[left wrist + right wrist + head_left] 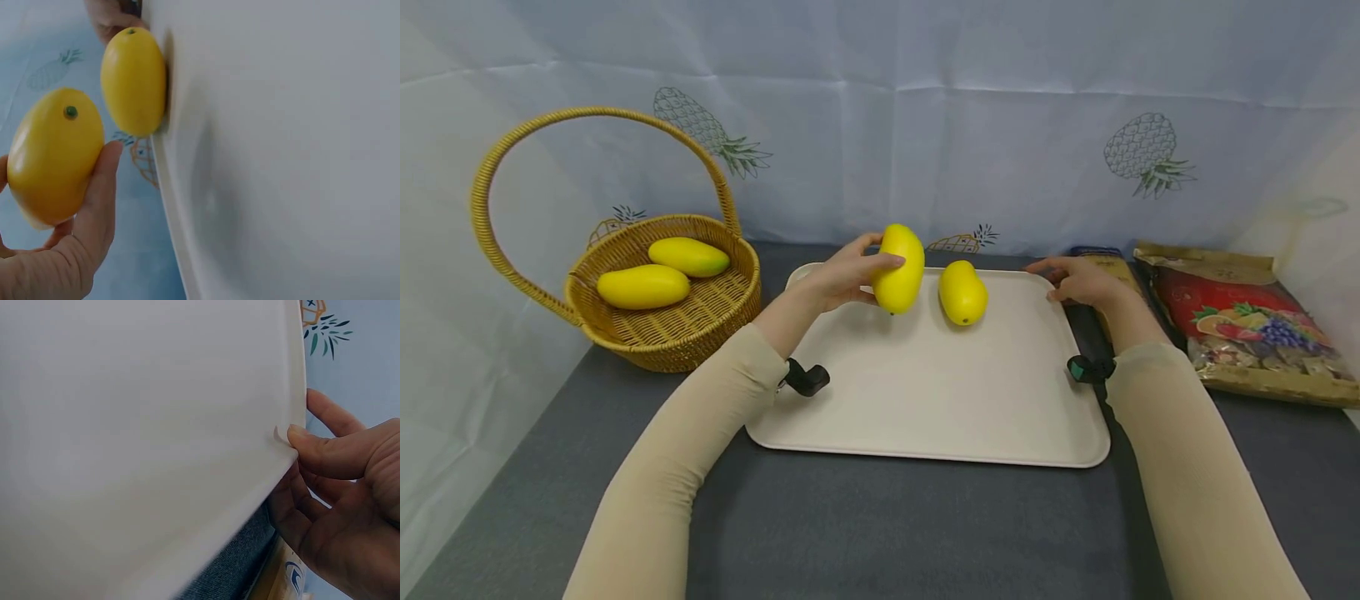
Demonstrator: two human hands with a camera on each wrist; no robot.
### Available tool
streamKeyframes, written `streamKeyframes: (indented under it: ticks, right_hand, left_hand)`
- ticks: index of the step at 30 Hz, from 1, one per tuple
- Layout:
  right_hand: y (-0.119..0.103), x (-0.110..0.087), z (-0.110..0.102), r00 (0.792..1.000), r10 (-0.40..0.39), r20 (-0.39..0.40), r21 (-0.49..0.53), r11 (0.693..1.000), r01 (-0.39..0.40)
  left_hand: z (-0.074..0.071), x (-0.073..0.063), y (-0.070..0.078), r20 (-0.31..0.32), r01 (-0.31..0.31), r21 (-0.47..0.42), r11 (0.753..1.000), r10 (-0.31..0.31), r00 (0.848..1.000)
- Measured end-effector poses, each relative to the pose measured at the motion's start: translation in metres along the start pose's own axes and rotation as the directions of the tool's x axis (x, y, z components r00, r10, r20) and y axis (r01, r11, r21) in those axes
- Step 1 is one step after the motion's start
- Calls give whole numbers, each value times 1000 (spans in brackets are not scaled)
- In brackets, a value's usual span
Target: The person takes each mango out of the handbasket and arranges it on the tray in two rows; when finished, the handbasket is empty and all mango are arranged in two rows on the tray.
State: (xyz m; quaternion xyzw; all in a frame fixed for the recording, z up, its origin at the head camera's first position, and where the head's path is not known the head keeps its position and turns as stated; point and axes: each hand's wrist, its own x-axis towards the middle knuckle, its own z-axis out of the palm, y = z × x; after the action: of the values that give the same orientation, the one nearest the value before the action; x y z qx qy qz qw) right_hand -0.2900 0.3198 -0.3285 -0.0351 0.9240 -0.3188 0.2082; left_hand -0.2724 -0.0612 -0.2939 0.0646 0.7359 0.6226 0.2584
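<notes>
My left hand (844,277) grips a yellow mango (900,271), thumb on one side and fingers on the other. In the left wrist view the held mango (56,156) is raised off the white tray (281,156), with a shadow on the tray's surface. A second mango (963,294) lies on the tray (940,392) near its far edge, right of the held one. At the tray's far right corner is my right hand (1084,283). The right wrist view shows its thumb (325,450) on the rim and other fingers behind and below, pinching the corner.
A wicker basket (700,340) with a tall arched handle stands left of the tray, holding two mangoes (644,287). Beyond the tray's right side lie a red and gold food bag (1247,317) and another package (1116,271). A pineapple-print cloth (880,150) hangs behind.
</notes>
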Motion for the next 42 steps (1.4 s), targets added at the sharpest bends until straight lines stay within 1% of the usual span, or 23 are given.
streamKeyframes:
  ticks: [3,10,16,23,28,32,35,38,42]
  right_hand:
    - [1,1,1,1000,-1,-3,0,1000,1]
    - [1,0,0,1000,-3,0,2,1000,3]
    - [2,-1,-2,1000,-16,2,-10,1000,16]
    - [1,0,-1,1000,-19,0,-14,1000,19]
    - [1,-1,0,1000,-25,-1,-9,1000,25]
    - [0,-2,-1,1000,-29,1,-12,1000,29]
    - [0,-2,-1,1000,-31,1,-20,999,31]
    - [-1,-3,-1,999,-32,-1,-32,999,32]
    - [-1,-3,0,999,-32,4,-30,999,32]
  left_hand:
    - [7,4,0,-19,17,1,1000,-17,1000]
    - [18,13,0,-50,28,-17,999,-29,998]
    - [24,20,-3,-77,68,-50,996,-72,994]
    - [25,27,-7,-110,124,-31,992,-126,986]
    - [25,32,-12,-139,176,35,984,-169,976]
    - [28,34,-17,-151,179,63,982,-167,974]
    - [31,34,-18,-159,163,53,985,-153,975]
    - [34,33,-18,-162,143,64,988,-131,978]
    - [35,32,-19,-166,138,75,988,-124,978]
